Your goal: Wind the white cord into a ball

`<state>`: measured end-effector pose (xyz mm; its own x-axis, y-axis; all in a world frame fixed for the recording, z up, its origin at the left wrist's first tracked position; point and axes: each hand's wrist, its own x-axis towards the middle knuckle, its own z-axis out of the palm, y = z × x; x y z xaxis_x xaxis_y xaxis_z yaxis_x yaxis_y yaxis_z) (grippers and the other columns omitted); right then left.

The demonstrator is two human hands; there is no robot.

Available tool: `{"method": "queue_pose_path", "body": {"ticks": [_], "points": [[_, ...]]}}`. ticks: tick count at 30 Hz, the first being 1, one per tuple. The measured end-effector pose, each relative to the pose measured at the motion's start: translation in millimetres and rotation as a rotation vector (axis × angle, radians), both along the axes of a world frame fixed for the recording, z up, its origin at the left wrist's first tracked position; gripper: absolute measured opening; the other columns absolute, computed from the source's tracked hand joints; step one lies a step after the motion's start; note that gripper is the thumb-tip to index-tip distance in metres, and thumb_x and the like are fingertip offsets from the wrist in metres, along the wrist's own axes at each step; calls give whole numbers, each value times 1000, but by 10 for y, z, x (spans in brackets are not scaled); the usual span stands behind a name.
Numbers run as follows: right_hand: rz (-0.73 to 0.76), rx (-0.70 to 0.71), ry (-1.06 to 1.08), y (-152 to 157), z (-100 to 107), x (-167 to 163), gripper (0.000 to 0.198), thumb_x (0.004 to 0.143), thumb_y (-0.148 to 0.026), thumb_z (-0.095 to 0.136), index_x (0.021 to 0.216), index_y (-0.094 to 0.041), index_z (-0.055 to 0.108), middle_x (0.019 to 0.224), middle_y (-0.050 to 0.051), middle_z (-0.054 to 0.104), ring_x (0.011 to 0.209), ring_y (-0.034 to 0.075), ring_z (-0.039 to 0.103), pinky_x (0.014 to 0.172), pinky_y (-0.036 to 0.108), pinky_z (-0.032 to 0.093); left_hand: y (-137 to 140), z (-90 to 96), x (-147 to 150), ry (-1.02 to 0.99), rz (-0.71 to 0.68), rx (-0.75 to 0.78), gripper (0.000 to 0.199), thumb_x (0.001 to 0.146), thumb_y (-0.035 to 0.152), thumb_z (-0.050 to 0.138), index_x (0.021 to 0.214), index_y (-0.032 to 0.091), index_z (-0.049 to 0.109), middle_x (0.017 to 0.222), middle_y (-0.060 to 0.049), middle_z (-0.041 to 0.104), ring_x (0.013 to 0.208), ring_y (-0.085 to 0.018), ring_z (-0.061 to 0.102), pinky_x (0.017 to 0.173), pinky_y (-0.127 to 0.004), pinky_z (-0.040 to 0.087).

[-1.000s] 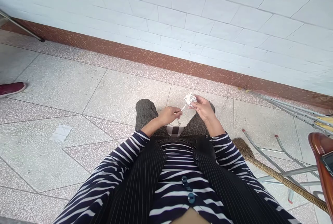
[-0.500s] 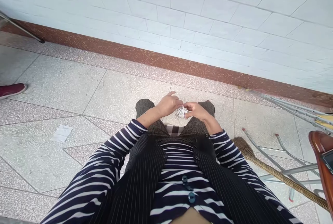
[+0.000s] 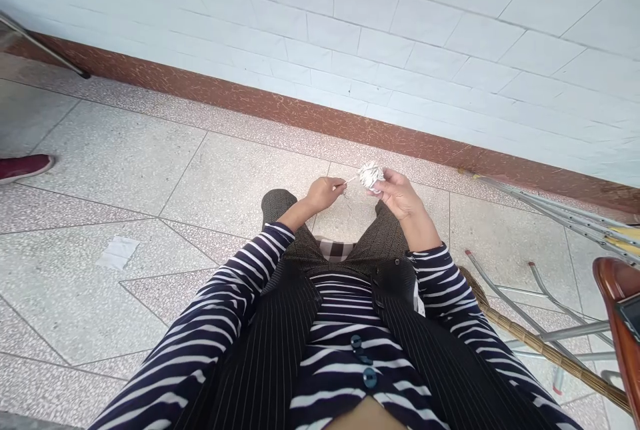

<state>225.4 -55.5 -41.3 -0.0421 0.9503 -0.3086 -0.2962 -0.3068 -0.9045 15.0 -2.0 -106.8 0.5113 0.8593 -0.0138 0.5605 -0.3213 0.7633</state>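
A ball of white cord (image 3: 370, 175) with dark flecks rests in the fingers of my right hand (image 3: 400, 200), out past my knees. My left hand (image 3: 325, 194) is closed in a pinch on a strand of the cord, to the left of the ball. Between the hands the strand runs short and straight. A thin loose end dangles below my left fingertips. Both hands are held over the gap between my knees, above the floor.
A tiled wall (image 3: 320, 37) with a reddish-brown base strip stands ahead. On the right are a broom (image 3: 540, 343), metal crutches (image 3: 545, 207), metal legs (image 3: 505, 287) and a wooden armrest (image 3: 613, 323). Paper (image 3: 119, 253) lies on the left floor, near another person's red shoe (image 3: 25, 167).
My right hand has carried the cord ball forward and to the right, turning it. The hands have drawn apart, and a strand now stretches between them.
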Motion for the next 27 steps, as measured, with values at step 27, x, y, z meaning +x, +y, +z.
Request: {"method": "queue_pose_path", "body": {"ticks": [27], "points": [[617, 48, -389, 225, -59, 96, 36, 56, -12, 82, 89, -19, 70, 83, 1, 69, 77, 18, 64, 68, 30, 53, 175, 377, 46, -10, -244, 224, 22, 90, 22, 54, 78, 20, 73, 73, -2, 71, 74, -17, 63, 95, -36, 44]]}}
